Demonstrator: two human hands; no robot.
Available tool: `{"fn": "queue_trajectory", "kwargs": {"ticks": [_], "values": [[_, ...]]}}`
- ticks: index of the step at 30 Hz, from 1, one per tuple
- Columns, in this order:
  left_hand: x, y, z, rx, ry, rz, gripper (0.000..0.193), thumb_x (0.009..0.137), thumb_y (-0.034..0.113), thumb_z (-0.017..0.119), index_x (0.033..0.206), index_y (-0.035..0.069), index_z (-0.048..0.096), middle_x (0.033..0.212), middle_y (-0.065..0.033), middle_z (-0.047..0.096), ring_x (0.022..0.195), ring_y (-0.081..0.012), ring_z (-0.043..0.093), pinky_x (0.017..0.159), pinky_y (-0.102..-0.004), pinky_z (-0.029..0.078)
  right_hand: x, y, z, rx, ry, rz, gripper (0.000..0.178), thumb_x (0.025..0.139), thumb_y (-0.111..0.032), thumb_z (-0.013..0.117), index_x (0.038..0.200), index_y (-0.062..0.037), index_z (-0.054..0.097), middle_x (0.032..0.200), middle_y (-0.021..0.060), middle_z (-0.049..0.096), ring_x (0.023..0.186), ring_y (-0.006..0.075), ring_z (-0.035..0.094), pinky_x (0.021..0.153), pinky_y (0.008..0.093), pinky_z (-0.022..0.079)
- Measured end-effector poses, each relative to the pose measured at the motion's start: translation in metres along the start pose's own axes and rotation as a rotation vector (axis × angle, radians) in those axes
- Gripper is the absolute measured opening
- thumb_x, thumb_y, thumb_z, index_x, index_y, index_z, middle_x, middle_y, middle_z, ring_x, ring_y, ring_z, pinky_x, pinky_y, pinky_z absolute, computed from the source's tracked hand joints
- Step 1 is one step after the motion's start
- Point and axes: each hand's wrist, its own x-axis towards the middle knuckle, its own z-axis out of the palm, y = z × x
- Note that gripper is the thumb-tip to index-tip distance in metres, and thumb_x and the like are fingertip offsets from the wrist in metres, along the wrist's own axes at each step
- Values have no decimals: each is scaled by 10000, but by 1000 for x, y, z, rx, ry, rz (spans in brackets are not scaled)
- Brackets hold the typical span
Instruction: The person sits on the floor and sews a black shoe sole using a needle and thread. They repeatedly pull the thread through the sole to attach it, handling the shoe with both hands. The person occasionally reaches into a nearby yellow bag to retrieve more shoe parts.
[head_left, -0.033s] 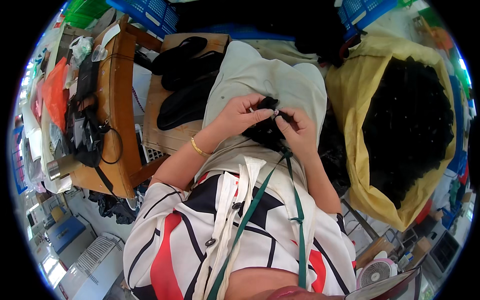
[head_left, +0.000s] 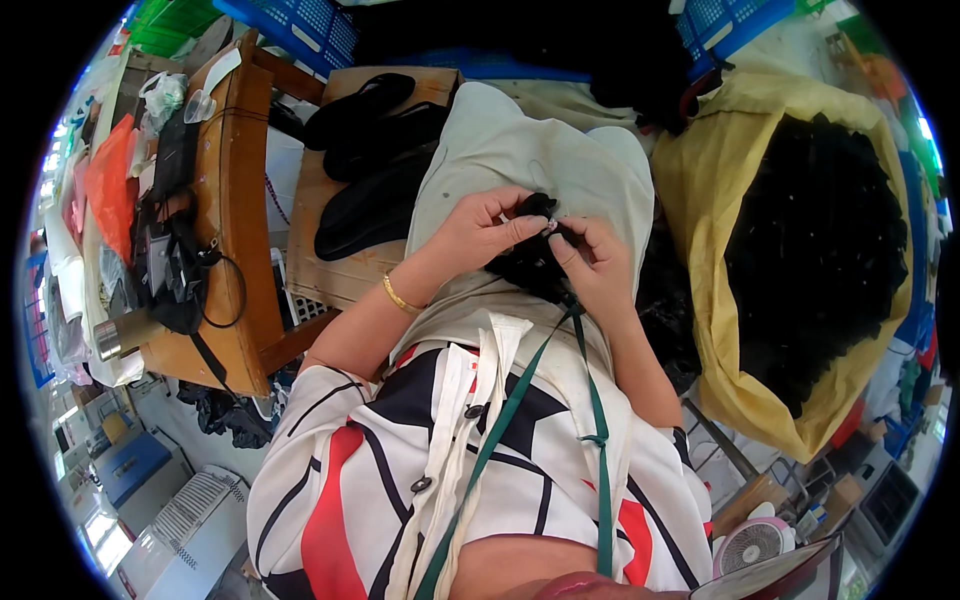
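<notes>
Over my lap, my left hand [head_left: 485, 235] pinches a small black fabric piece [head_left: 538, 205] between thumb and fingers. My right hand [head_left: 598, 262] meets it from the right, thumb and forefinger closed on the same piece. A tiny pale pinkish thing [head_left: 551, 226] shows between the two sets of fingertips; its kind is too small to make out. More black material [head_left: 528, 272] lies on my lap below the hands. The pale grey apron [head_left: 520, 140] spreads over my knees, and a green strap [head_left: 500, 425] hangs down in front of me.
Left of my knees, black shoe-shaped pieces [head_left: 365, 220] lie on a cardboard sheet [head_left: 300, 235] beside a wooden table [head_left: 215, 290]. To the right stands a yellow sack [head_left: 700, 290] filled with small black pieces [head_left: 815, 260]. A blue basket [head_left: 310, 35] with black material is ahead.
</notes>
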Motion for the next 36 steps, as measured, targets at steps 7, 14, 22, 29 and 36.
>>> {"fn": "queue_trajectory", "kwargs": {"ticks": [7,14,22,29,36], "values": [[-6,0,9,-166,-9,-20,146,954,144,636,1032,24,663,902,-5,680,762,-46,599,670,-187,480,-7,9,6,673,-53,386,200,976,-174,590,960,10,668,846,28,639,661,107,562,645,245,467],[4,-8,-1,-548,22,-221,131,960,188,629,921,67,662,864,-13,684,721,-75,633,578,-210,488,-12,13,21,211,14,98,146,946,-144,663,982,-4,648,798,-22,564,729,56,523,665,213,426],[2,0,24,-189,172,-66,105,956,135,637,990,39,661,903,15,653,822,-51,595,716,-209,471,-10,12,24,302,104,234,182,942,-164,669,1022,-1,663,866,-1,606,720,59,554,688,226,472],[-2,8,11,410,69,75,154,899,80,665,1017,-4,614,895,-40,642,829,-93,582,732,-274,489,0,-15,-2,-280,197,-173,249,816,-102,743,1031,-9,657,809,89,607,748,214,595,678,311,488],[-12,13,8,-75,-179,-79,133,923,69,644,1037,2,633,911,-36,656,769,-107,589,713,-254,484,-4,-13,-7,-6,-40,-228,175,826,3,696,993,-44,677,856,55,657,743,185,525,645,283,419]]}}
